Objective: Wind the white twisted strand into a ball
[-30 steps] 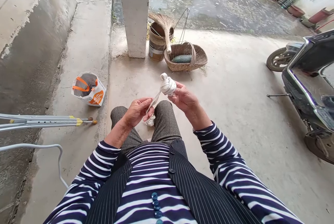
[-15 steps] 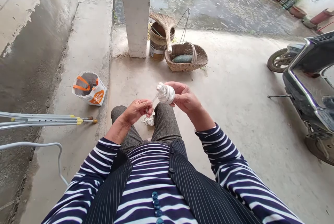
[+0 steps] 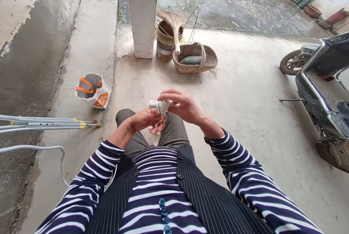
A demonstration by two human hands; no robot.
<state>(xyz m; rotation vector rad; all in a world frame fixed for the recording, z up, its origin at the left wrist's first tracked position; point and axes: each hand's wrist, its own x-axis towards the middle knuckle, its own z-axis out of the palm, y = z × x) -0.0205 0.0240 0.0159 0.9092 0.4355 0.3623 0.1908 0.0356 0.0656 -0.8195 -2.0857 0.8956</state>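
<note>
A wound bundle of white cord or flat strip [image 3: 161, 106], with thin dark lines across it, is between my two hands above my knees. My left hand [image 3: 144, 119] is closed at its lower left side, thumb pressed against it and fingers curled below. From the right, my right hand [image 3: 187, 108] grips the bundle, its fingers laid over the top and thumb underneath. A short strand hangs by my left fingertips. More white cord lies low between my knees, mostly hidden behind my left hand.
A white bag with orange handles [image 3: 94, 90] stands left, near crutches [image 3: 54, 123]. By the pillar [image 3: 143, 16] are a bucket [image 3: 164, 50] with a straw broom [image 3: 174, 23] and a wicker basket [image 3: 187, 68] holding a green gourd [image 3: 191, 60]. A scooter [image 3: 313, 92] stands right.
My right hand has moved left and turned over the bundle, bringing it against my left hand. The stretch of strand between the hands has closed up, and the lower cord is now mostly covered.
</note>
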